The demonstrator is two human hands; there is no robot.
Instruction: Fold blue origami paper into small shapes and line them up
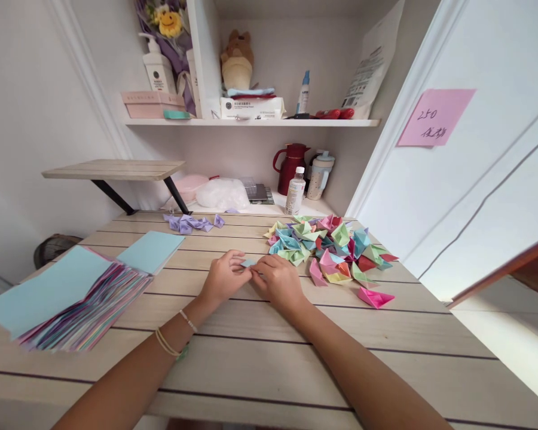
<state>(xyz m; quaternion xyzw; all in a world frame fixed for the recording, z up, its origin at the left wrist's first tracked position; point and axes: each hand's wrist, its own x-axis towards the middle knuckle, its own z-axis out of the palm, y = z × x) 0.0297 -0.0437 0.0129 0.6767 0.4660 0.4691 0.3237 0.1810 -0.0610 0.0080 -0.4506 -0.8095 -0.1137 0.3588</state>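
Near the middle of the slatted table [260, 358], a small piece of folded light-blue paper [248, 263] sits between my two hands. My left hand [226, 276] pinches its left side, thumb and fingertips together. On the other side my right hand [278, 279] closes over the paper's right edge, its fingertips meeting my left thumb. Most of the paper is hidden by my fingers. A heap of folded paper boats [341, 234] in many colours lies to the right of my hands. One bright pink boat [375, 297] rests apart at the heap's near side.
A fanned stack of coloured paper [94, 310] and a light-blue pad [152, 251] lie at the left. Purple folded papers [190, 223] are behind them, beside a small raised shelf [116, 169]. A bottle [295, 192] and a red jug [292, 167] stand at the back.
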